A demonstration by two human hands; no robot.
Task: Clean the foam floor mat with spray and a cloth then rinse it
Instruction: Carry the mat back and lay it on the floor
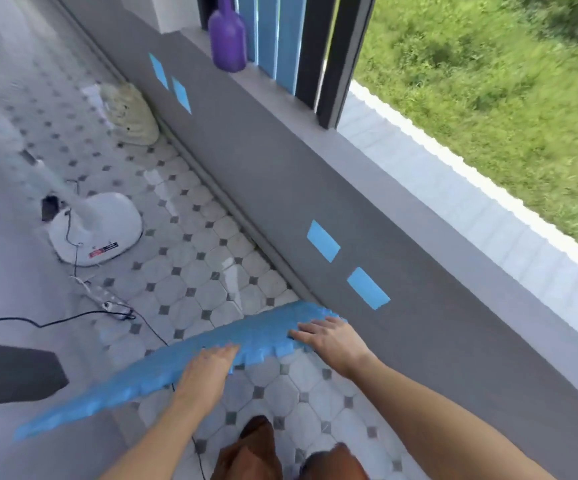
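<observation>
Head view: left hand [208, 367] and right hand [332, 337] each grasp the near edge of the blue foam mat [163, 368] (jagged-edged), held above the tiled floor [211, 258].

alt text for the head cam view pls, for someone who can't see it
Seen from above, a person's left hand and right hand hold a blue interlocking foam floor mat by its near edge above a tiled porch floor. A purple plastic bottle stands on the grey ledge; a white fan base sits left.
</observation>
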